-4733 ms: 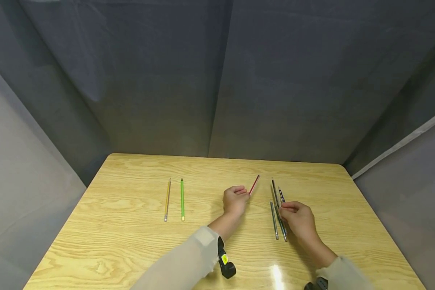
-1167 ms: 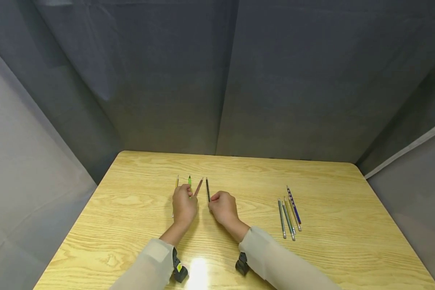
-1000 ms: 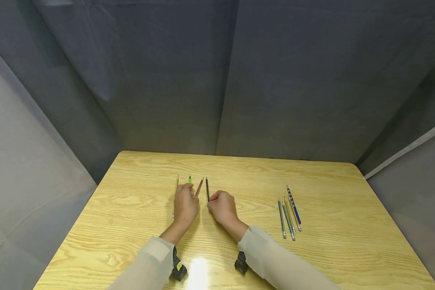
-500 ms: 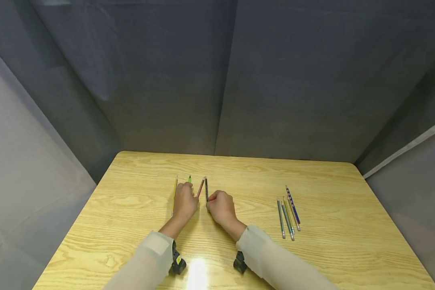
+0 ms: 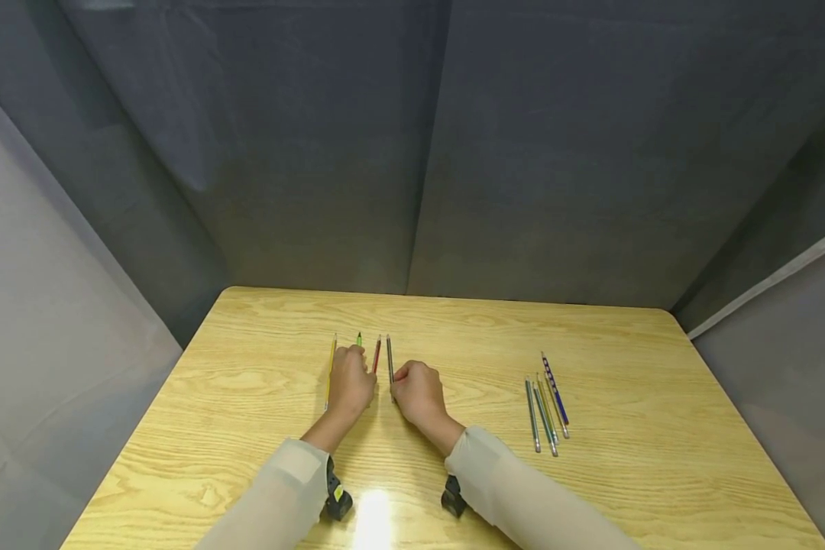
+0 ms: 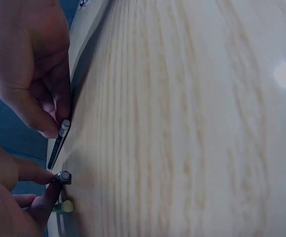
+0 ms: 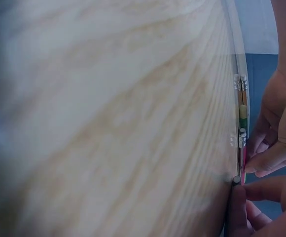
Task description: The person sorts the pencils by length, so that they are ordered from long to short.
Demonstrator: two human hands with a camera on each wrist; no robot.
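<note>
Red pencil now lies straight, parallel beside dark pencil.

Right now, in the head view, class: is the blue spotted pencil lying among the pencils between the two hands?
No, the blue spotted pencil lies in the separate group far to the right of the right hand.

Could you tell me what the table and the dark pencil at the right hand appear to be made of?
Table: wood or wood-look laminate, pale with bold grain; the glare spot suggests a glossy finish. Dark pencil, which the right hand touches: probably painted wood; its end looks like a metal ferrule, though blurred.
</note>
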